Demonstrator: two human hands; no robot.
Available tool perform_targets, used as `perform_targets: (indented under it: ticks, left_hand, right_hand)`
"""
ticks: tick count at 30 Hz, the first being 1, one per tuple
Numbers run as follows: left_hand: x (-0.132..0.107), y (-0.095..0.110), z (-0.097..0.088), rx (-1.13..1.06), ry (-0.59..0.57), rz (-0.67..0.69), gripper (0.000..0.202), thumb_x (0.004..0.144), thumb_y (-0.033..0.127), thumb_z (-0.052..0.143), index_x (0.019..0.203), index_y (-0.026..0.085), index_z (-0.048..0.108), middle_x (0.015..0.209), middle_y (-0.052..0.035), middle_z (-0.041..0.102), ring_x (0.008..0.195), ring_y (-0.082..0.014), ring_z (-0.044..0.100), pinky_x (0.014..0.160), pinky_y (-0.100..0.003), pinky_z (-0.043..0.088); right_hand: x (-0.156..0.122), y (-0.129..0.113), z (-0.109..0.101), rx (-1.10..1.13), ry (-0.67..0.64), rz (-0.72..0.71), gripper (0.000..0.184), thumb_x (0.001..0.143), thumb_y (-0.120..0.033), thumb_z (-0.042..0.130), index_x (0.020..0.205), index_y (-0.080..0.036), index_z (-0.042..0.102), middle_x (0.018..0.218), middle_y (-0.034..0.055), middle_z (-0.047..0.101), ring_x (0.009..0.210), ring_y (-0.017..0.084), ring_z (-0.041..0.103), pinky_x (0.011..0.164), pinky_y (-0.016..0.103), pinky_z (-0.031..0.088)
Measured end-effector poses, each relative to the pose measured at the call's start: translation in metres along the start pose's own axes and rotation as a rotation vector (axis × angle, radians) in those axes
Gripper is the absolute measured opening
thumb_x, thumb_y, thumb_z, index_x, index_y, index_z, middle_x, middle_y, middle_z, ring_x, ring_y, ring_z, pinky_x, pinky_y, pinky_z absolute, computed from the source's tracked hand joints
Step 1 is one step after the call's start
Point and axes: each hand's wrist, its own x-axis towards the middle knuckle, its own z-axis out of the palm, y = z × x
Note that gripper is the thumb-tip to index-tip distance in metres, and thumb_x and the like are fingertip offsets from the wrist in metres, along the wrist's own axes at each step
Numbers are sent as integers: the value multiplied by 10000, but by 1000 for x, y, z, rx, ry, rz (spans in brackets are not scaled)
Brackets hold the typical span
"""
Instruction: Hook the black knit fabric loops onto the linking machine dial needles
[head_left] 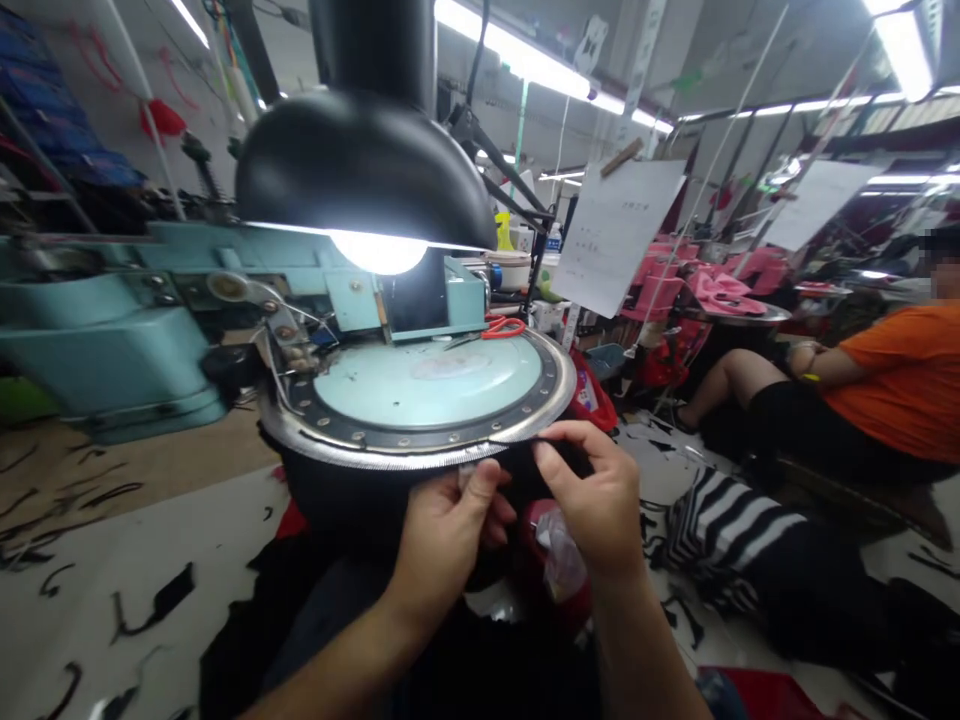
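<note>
**Which part of the machine are your hands at?**

My left hand (450, 540) and right hand (589, 500) are both at the near edge of the toothed steel ring (390, 455) on a pale blue circular linking machine (112, 340).

**What are your fingers doing?**

My left thumb (480, 485) presses in against my curled fingers, pinching the black knit fabric (337, 500). On the right, my thumb and forefinger (570, 435) pinch the same fabric right at the ring's teeth, and my other fingers curl close together.

**Where's the fabric sitting?**

It runs along the ring's near edge and hangs bunched below it, between my hands and beyond them.

**What's close by?**

A clear plastic bag (559, 555) lies just below my right hand. Red-handled scissors (502, 328) rest on the far side of the ring, and a black dome lamp (364, 170) shines above it. Off to my right, a co-worker in an orange shirt (900, 380) sits apart.
</note>
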Motion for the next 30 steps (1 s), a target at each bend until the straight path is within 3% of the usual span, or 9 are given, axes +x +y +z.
perform_targets:
  ticks: [4, 13, 17, 20, 22, 24, 27, 30]
  left_hand:
    - [7, -3, 20, -20, -40, 4, 542, 750, 662, 703, 776, 121, 692, 543, -30, 659, 416, -114, 585, 419, -190, 476]
    - [31, -25, 52, -3, 16, 61, 606, 688, 725, 711, 768, 124, 685, 597, -43, 697, 460, -119, 617, 451, -193, 509]
    - [51, -36, 66, 26, -44, 132, 536, 801, 671, 640, 840, 137, 675, 712, -59, 721, 556, -142, 655, 538, -231, 539]
    - [61, -51, 68, 97, -83, 152, 455, 880, 600, 564, 860, 156, 661, 729, -33, 687, 634, -134, 642, 635, -236, 532]
    - [50, -65, 57, 151, -143, 120, 394, 868, 536, 593, 785, 156, 659, 650, -3, 626, 601, -118, 586, 611, -214, 488]
    - [22, -79, 33, 183, -227, 39, 303, 785, 431, 694, 691, 146, 659, 573, 19, 565, 531, -99, 508, 535, -198, 425]
    - [-41, -96, -21, 277, -311, -180, 144, 702, 278, 722, 693, 140, 681, 556, 36, 544, 504, -82, 444, 491, -183, 361]
    - [-101, -108, -87, 473, -227, -336, 141, 752, 292, 665, 780, 164, 717, 603, 23, 614, 543, -106, 517, 530, -197, 401]
  right_hand:
    - [12, 14, -6, 60, -34, 56, 36, 783, -219, 700, 812, -203, 715, 730, -25, 699, 685, 138, 628, 673, 238, 505]
    - [44, 47, -19, 301, -71, 234, 129, 753, -290, 739, 817, -178, 726, 688, -12, 680, 602, 123, 598, 550, 217, 475]
    - [61, 66, -23, 354, -66, 249, 194, 736, -322, 779, 846, -176, 714, 738, -9, 691, 666, 134, 625, 621, 236, 509]
    - [62, 98, -13, 375, -62, 310, 229, 726, -317, 804, 865, -177, 689, 771, -21, 689, 715, 134, 632, 678, 242, 515]
    - [43, 122, 6, 377, -122, 396, 219, 746, -293, 809, 864, -164, 676, 796, -15, 691, 744, 145, 644, 699, 259, 530]
    - [5, 141, 31, 387, -235, 505, 201, 835, -299, 761, 927, -143, 675, 889, 14, 700, 789, 160, 663, 715, 296, 558]
    - [-71, 151, 64, 402, -347, 657, 246, 964, -335, 627, 1120, -145, 644, 1085, 57, 676, 889, 181, 675, 767, 356, 586]
    - [-134, 141, 78, 411, -322, 774, 284, 971, -344, 616, 1185, -158, 623, 1161, 71, 655, 953, 201, 669, 809, 383, 584]
